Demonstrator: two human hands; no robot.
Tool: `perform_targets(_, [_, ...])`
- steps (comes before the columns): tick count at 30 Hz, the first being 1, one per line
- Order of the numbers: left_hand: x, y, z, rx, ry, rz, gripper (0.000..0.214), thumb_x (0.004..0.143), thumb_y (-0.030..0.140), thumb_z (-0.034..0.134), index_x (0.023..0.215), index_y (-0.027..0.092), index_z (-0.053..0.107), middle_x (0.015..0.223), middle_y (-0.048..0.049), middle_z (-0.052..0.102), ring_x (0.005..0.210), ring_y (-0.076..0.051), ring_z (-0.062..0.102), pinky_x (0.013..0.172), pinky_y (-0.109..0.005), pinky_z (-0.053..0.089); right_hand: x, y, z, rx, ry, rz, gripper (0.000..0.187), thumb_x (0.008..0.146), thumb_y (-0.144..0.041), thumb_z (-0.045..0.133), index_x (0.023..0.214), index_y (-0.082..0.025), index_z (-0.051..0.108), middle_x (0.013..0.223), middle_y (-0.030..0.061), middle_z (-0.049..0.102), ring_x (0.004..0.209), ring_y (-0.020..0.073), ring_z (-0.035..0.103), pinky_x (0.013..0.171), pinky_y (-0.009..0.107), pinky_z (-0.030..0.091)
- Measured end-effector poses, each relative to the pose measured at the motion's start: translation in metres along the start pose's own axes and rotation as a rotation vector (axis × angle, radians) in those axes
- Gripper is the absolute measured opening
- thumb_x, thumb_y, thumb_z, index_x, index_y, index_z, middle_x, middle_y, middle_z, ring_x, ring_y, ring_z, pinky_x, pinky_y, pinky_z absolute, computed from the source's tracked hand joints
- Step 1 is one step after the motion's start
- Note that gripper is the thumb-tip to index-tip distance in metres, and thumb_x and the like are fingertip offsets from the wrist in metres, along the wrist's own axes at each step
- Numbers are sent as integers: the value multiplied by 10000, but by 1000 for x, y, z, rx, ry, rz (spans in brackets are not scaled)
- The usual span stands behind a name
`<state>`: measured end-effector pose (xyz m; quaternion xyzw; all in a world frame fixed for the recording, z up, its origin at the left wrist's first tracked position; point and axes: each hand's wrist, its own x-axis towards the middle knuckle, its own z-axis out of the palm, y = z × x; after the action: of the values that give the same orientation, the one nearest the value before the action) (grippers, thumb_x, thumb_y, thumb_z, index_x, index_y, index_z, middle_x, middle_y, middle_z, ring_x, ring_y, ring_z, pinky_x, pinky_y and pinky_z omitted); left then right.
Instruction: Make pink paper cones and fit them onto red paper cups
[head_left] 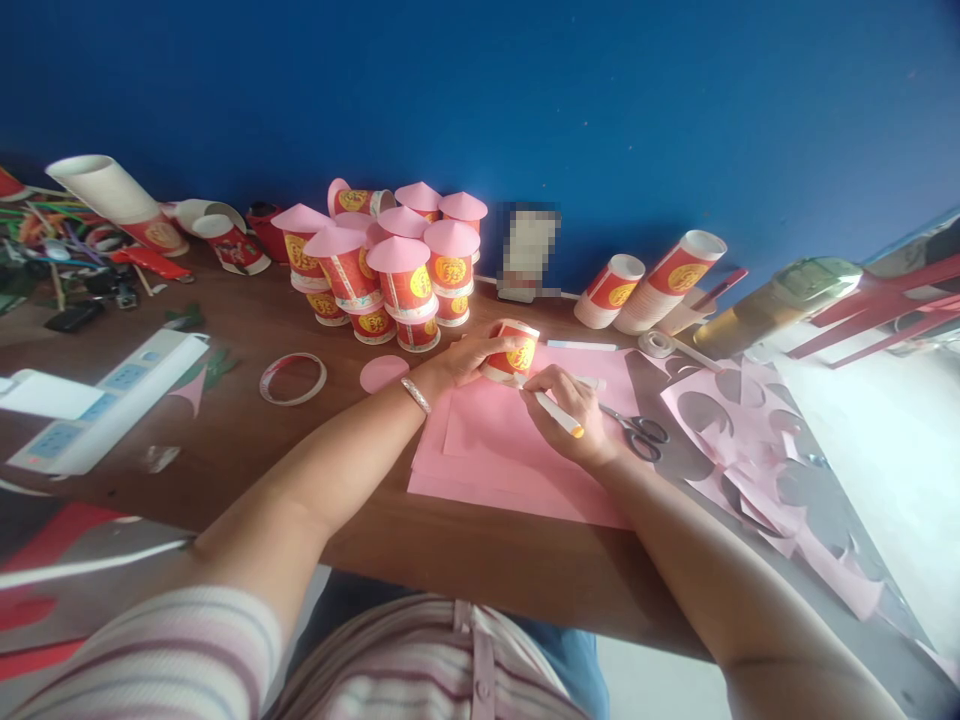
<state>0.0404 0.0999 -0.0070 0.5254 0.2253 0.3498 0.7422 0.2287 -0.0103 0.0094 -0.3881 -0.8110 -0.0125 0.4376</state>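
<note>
My left hand (474, 358) is wrapped round a red paper cup (519, 350) with a gold emblem, tilted above pink paper sheets (517, 470). Closed on a white marker (556, 412) with an orange end, my right hand (570, 405) is at the cup's lower right edge. The marker's tip is too small to make out against the cup. Scissors (643, 436) with dark handles lie on the paper just right of my right hand. A pink paper disc (385, 374) rests on the table, left of my left wrist.
Stacked red cups with pink cone tops (399, 256) stand at the back. Cup stacks (673, 280) lean at the back right, near a bottle (780, 305). Pink paper scraps (742, 450) cover the right side. A tape roll (293, 379) and power strip (112, 400) lie left.
</note>
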Motion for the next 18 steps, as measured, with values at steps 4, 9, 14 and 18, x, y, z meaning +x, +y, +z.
perform_targets(4, [0, 1, 2, -12, 8, -1, 473, 830, 430, 846, 1200, 154, 744, 1101, -105, 772, 947, -207, 728, 785, -288, 559, 1, -1, 0, -29, 25, 9, 153, 966, -126, 577, 900, -258, 541, 780, -18, 671, 647, 144, 651, 618, 267, 490])
perform_targets(9, [0, 1, 3, -36, 39, -22, 494, 797, 417, 864, 1183, 141, 726, 1051, -95, 761, 908, -197, 725, 761, -281, 553, 2, -2, 0, -37, 44, -13, 167, 952, -111, 564, 875, -255, 528, 744, -23, 654, 622, 144, 629, 607, 273, 473])
perform_targets(14, [-1, 1, 3, -43, 31, -35, 479, 823, 399, 842, 1206, 144, 710, 1074, -90, 758, 917, -194, 725, 766, -277, 561, 3, -2, 0, -47, 48, -34, 184, 938, -91, 551, 862, -255, 518, 727, -23, 644, 600, 142, 612, 587, 273, 463])
perform_targets(18, [-1, 1, 2, -43, 26, -34, 477, 831, 399, 839, 1207, 139, 704, 1090, -108, 768, 919, -202, 730, 756, -274, 560, 2, -2, -1, -53, 31, -28, 176, 933, -102, 553, 851, -255, 529, 717, -17, 645, 593, 148, 608, 581, 282, 468])
